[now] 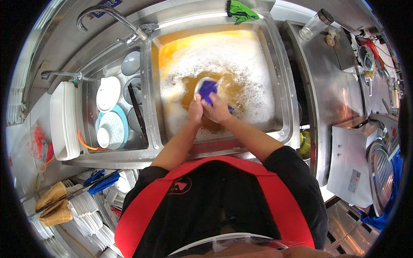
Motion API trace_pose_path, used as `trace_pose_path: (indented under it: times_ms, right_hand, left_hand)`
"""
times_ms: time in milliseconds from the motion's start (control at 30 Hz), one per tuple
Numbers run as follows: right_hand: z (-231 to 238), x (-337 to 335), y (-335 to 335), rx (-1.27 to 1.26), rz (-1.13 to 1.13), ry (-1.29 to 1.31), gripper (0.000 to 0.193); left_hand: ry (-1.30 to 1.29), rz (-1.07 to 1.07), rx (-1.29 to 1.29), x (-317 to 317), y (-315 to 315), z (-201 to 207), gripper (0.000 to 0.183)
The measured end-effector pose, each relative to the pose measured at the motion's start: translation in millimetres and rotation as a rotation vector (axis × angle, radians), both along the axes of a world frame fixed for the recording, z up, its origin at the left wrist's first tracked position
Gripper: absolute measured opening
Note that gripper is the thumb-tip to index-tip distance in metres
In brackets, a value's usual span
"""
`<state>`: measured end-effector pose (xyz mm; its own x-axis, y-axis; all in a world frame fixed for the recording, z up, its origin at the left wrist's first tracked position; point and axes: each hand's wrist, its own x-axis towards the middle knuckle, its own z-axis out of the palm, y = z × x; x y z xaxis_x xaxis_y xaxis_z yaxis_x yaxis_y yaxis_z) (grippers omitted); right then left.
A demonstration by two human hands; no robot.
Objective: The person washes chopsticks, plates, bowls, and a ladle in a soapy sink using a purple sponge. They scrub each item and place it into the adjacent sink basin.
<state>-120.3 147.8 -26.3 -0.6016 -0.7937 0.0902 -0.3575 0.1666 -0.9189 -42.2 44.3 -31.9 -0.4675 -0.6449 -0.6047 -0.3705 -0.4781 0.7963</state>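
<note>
Both hands work just above the foamy water point(232, 49) of the large sink. My left hand point(195, 111) is closed on the lower left rim of a small white dish point(198, 84), probably a bowl, tilted up. Against its inside my right hand point(217, 110) presses a purple cloth point(208, 88), its fingers bunched in the fabric. Slight blur hides the exact finger positions. Around the dish the foam is parted and shows brownish water. A bit of purple shows by my right wrist in the water.
Left basin point(144, 151) holds white, grey and blue dishes and a dark long utensil point(137, 109). A tap point(109, 10) arches at the back left. White trays point(64, 122) stand stacked left. A green cloth point(241, 12) hangs on the far rim. A steel counter point(322, 81) and slicer-like machine point(355, 159) are right.
</note>
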Motion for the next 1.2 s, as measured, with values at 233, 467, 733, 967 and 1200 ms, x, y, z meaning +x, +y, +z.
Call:
trace_pose_path:
  times_ms: [233, 467, 733, 967, 1200]
  right_hand:
    - [12, -38, 45, 0.704, 0.042, 0.084, 0.067]
    - [0, -20, 8, 0.236, 0.028, 0.293, 0.055]
    - [-8, -54, 81, 0.435, 0.395, 0.178, 0.045]
    - [5, -77, 28, 0.43, -0.113, 0.009, 0.056]
    - [35, -20, 30, 0.08, 0.442, 0.405, 0.041]
  left_hand:
    - [0.218, 0.062, 0.036, 14, -4, 45, 0.063]
    - [0.271, -0.016, 0.09, 4, 0, 18, 0.057]
    - [0.301, -0.011, 0.219, 12, -23, 17, 0.074]
    - [0.07, -0.36, -0.162, -4, 10, 38, 0.067]
    - [0.335, 0.017, 0.511, -15, -22, 29, 0.061]
